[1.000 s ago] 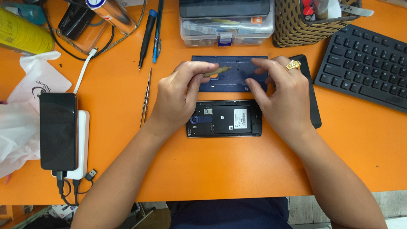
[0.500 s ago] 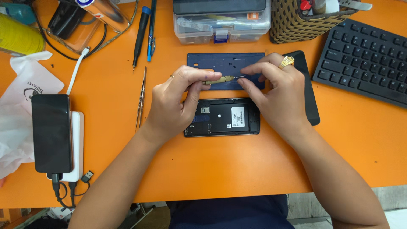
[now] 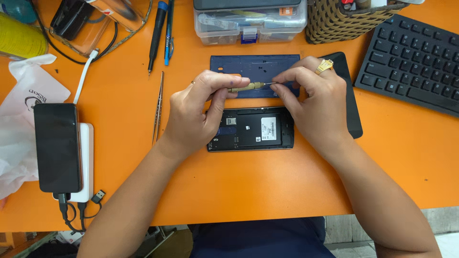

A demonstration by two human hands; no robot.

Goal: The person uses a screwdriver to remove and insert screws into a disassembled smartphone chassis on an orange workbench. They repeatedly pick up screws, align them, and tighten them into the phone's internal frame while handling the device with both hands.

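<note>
Left hand pinches a small brass screwdriver, right hand pinching its tip, above an opened phone with a white rectangular label

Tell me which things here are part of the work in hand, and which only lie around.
In use: small screwdriver, held by left hand and right hand; opened phone; blue tray.

Lying about: tweezers, keyboard, basket, black phone, plastic box.

You work in bright, even light from above; your hands cast only faint, soft shadows on the orange desk just below your fingers. The plastic box beyond your fingertips shows mild glare. Focus is sharp around your fingers, with slight blur at the top-left edge.
</note>
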